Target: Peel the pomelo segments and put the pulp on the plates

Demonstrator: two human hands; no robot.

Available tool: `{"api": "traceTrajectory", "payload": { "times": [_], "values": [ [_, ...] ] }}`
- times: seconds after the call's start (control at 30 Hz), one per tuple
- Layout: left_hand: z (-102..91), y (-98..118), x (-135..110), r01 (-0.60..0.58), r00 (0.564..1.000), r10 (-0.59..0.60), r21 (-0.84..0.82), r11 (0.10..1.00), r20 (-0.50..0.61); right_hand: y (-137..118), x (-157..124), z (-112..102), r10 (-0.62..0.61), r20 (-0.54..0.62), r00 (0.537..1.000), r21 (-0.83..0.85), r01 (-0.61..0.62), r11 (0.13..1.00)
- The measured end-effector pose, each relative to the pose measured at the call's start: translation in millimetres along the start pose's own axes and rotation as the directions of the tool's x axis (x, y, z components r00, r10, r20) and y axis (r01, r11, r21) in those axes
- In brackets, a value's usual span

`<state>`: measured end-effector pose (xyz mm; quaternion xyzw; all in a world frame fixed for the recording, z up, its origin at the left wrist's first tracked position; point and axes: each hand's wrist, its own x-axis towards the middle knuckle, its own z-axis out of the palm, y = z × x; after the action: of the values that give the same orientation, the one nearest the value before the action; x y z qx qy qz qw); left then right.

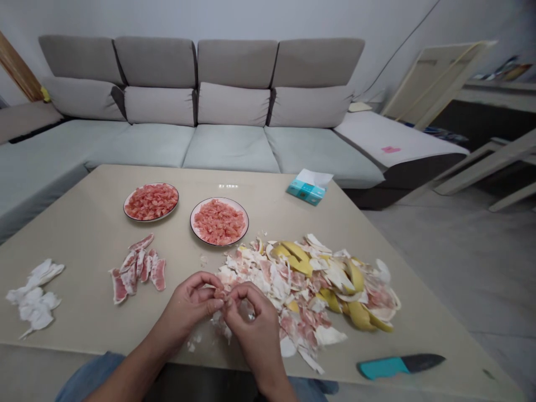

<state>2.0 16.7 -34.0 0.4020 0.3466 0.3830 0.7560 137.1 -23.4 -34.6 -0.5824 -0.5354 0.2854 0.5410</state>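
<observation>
My left hand (193, 304) and my right hand (256, 317) meet near the table's front edge, fingertips pinched together. Between them is a small piece of pinkish pomelo flesh (220, 292), partly hidden by the fingers. Just beyond and to the right spreads a heap of pomelo peel (288, 276), with yellow rind, white pith and thin pink membrane. Pomelo segments (129, 268) with white skin on them lie in a loose group left of my hands. Peeled pink flesh fills a dark-rimmed plate (244, 230) ahead of my hands and a second plate (125, 211) farther left.
A turquoise-handled knife (397, 365) lies at the front right edge, blade pointing right. Crumpled white tissues (37, 298) are at the far left. A blue tissue pack (307, 190) sits at the back right. Behind the table (176, 245) stands a grey sofa (230, 145).
</observation>
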Motion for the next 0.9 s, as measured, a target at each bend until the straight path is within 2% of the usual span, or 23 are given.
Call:
{"api": "traceTrajectory", "payload": {
  "times": [0.17, 0.43, 0.7, 0.9],
  "values": [
    [3.2, 3.8, -1.9, -0.02, 1.0, 0.02, -0.012, 1.0, -0.002, 3.5, -1.4, 0.9, -0.075, -0.025, 0.997, -0.065, 0.074, 0.995],
    [1.2, 4.7, -4.6, 0.061, 0.997, -0.067, -0.135, 0.989, -0.04, 5.9, -1.2, -0.3, -0.021, -0.054, 0.998, -0.047, 0.018, 0.999],
    [-1.0, 6.2, -3.6, 0.072, 0.988, -0.101, -0.224, 0.972, -0.12, 7.1, -0.6, -2.6, 0.011, -0.088, 0.996, -0.051, -0.015, 0.999],
    [-3.7, 7.5, -4.7, 0.108, 0.988, -0.13, -0.241, 0.965, -0.079, 7.4, -0.3, -3.7, 0.022, -0.118, 0.993, -0.022, -0.025, 0.999]
  ]
}}
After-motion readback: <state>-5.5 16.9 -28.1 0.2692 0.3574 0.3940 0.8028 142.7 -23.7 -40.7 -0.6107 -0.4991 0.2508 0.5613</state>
